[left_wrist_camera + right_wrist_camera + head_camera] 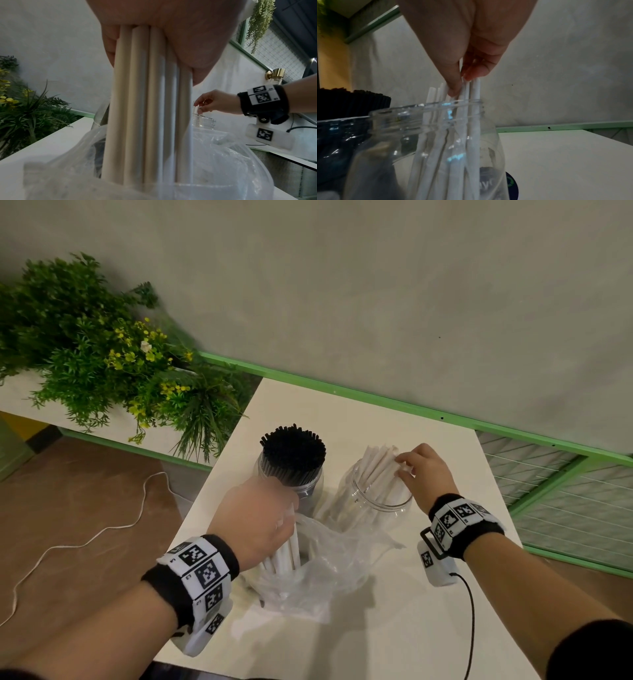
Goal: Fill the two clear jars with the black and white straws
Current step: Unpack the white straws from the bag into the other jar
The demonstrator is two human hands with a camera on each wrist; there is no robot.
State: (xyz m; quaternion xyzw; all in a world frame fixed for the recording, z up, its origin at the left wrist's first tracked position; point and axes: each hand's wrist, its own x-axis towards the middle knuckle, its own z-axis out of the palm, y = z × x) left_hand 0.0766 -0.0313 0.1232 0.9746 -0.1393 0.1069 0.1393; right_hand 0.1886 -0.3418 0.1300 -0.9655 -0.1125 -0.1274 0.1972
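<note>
White paper straws (287,546) stand bunched in the left hand (255,520), whose fingers are curled round their upper part; the lower ends reach down into a crumpled clear plastic bag (329,556) on the white table (445,446). In the left wrist view the bundle (147,108) runs straight down out of the closed palm, thumb on one side and fingers on the other, into the bag's mouth.

The right hand (423,470) hovers over the right clear jar (376,498), thumb and fingertips pinching the tops of the white straws in the jar (376,467). These lean against the far rim, their tips above the neck. From the right wrist the pinch (462,81) sits just above the threaded jar mouth, the straws fanning down inside the glass-clear wall.

The left clear jar (291,477), just beside it, is packed with black straws (293,446) standing upright. A leafy plant (102,354) fills the far left corner.
</note>
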